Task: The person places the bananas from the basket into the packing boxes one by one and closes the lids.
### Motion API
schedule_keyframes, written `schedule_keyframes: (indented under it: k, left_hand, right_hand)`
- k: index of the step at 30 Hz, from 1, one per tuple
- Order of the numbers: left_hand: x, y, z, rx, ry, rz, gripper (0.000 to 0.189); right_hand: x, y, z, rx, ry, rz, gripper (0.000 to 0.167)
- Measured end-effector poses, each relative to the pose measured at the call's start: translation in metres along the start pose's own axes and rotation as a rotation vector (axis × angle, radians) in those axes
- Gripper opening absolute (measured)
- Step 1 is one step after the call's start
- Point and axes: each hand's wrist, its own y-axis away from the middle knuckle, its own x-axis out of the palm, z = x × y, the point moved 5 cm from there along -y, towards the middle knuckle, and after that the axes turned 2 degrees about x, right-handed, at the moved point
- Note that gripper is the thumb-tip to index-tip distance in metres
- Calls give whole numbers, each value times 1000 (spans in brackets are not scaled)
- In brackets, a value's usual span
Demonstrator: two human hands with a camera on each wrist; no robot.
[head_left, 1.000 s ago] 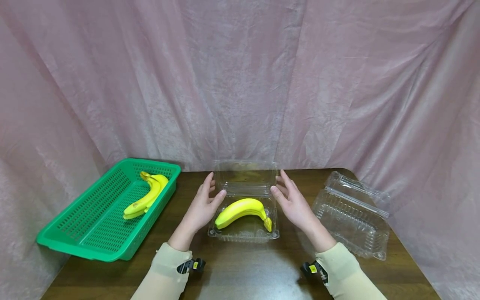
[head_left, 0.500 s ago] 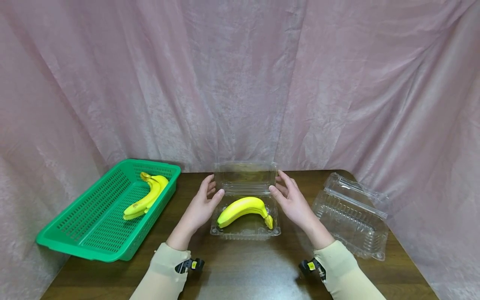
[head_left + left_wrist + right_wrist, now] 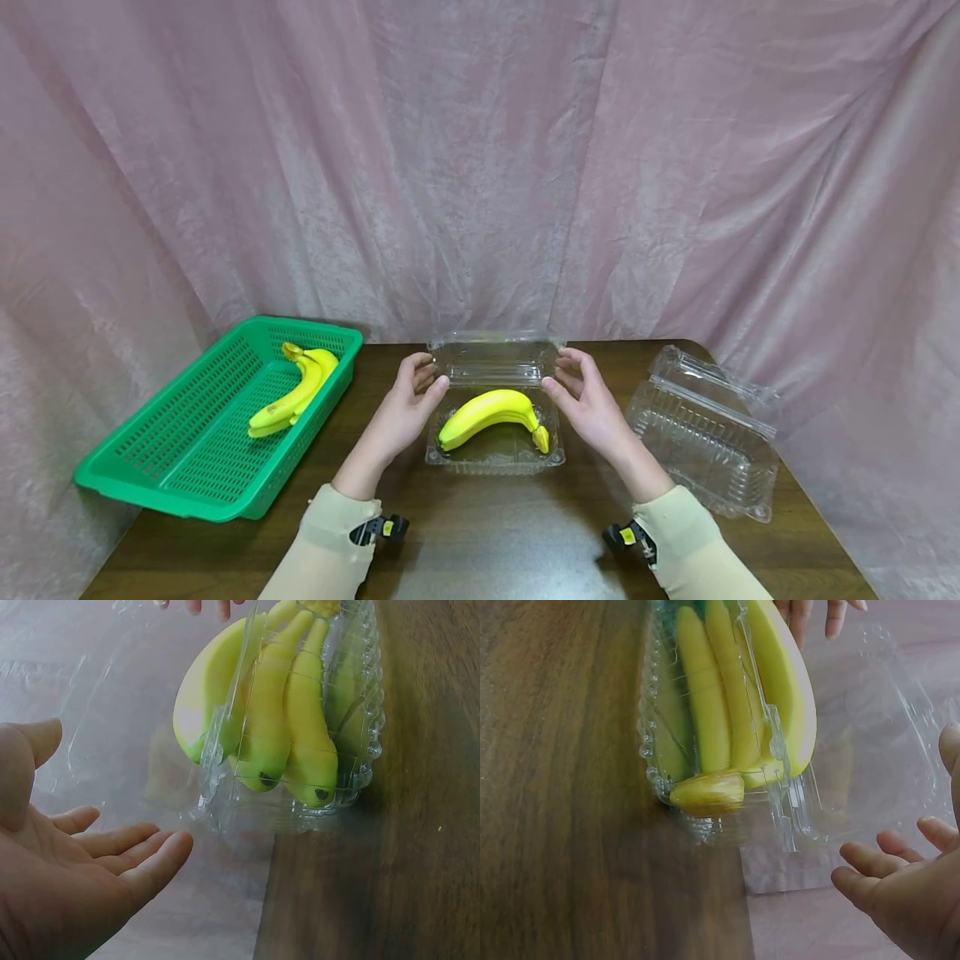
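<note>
A bunch of yellow bananas [image 3: 491, 417] lies in the base of a clear hinged plastic clamshell box [image 3: 495, 467] at the table's middle. The box's lid [image 3: 487, 358] stands raised at the back. My left hand [image 3: 405, 408] is at the lid's left side, thumb apart from the gently bent fingers [image 3: 161, 866]. On the other side, my right hand [image 3: 588, 404] mirrors it, its fingertips near the lid's right edge. Both palms face inward, and neither hand curls round anything. Through the clear wall, the wrist views show several bananas side by side, with the stem [image 3: 709, 793] toward the right hand.
At left, a green plastic basket [image 3: 180, 442] holds another bunch of bananas [image 3: 296, 396]. To the right lies a second clear clamshell box [image 3: 705, 433] with its lid open. A pink curtain [image 3: 480, 167] hangs behind the brown wooden table [image 3: 495, 550].
The box with its bananas has shifted slightly right and away from me. Its lid's top edge sits lower in view. Both hands stay beside the lid, their fingers a little more bent.
</note>
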Motion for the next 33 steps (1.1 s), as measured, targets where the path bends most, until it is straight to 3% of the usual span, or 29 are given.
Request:
schedule_keyframes:
  k: [5,13,21,33]
  left_hand:
    - [-3,2,2,-14,-18,1,71]
    - [-1,5,-3,-17,-96,43,91]
    - [1,6,-6,-34,-164,60,81]
    - [8,8,-7,-54,-180,72,77]
  right_hand:
    - [-1,5,0,13,14,-12,57]
    - [2,16,9,32,74,27,58]
    - [1,20,5,68,177,31,64]
    - [3,24,-2,83,222,59,68]
